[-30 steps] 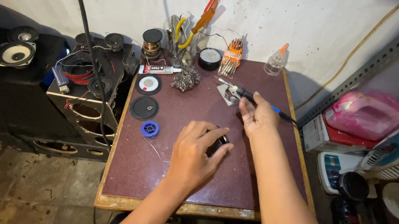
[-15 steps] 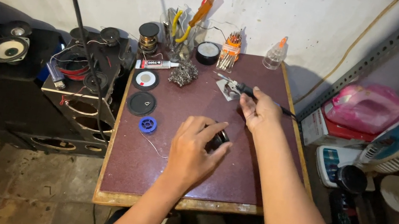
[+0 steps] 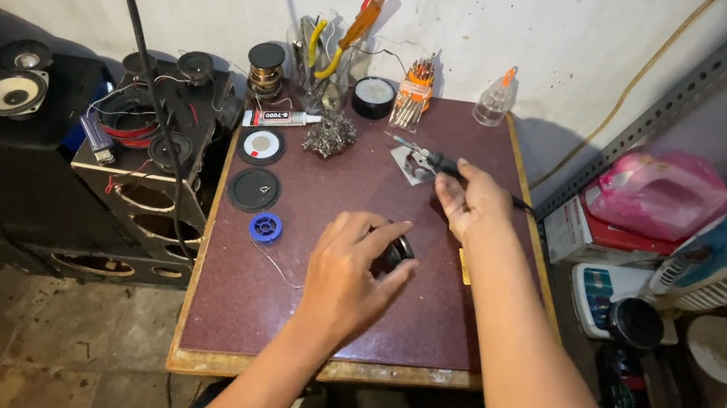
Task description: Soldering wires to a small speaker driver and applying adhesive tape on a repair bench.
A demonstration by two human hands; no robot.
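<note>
On table (image 3: pixel 264 316) — hands (image 3: pixel 351 277), iron (image 3: pixel 436 160)

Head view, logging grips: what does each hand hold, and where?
Right hand grips the dark soldering iron by its handle; left hand clasps a small black round part at its rim.

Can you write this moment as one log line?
left hand: grips small black round part | right hand: holds soldering iron | surface: maroon table

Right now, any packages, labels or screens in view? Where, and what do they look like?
Glue tube: lying at the table's back left, white with dark label and black cap.
Squeeze bottle: back right of the table, clear with orange tip.
Flat box: right of the table under a pink appliance, white and red.
No screens.
</note>
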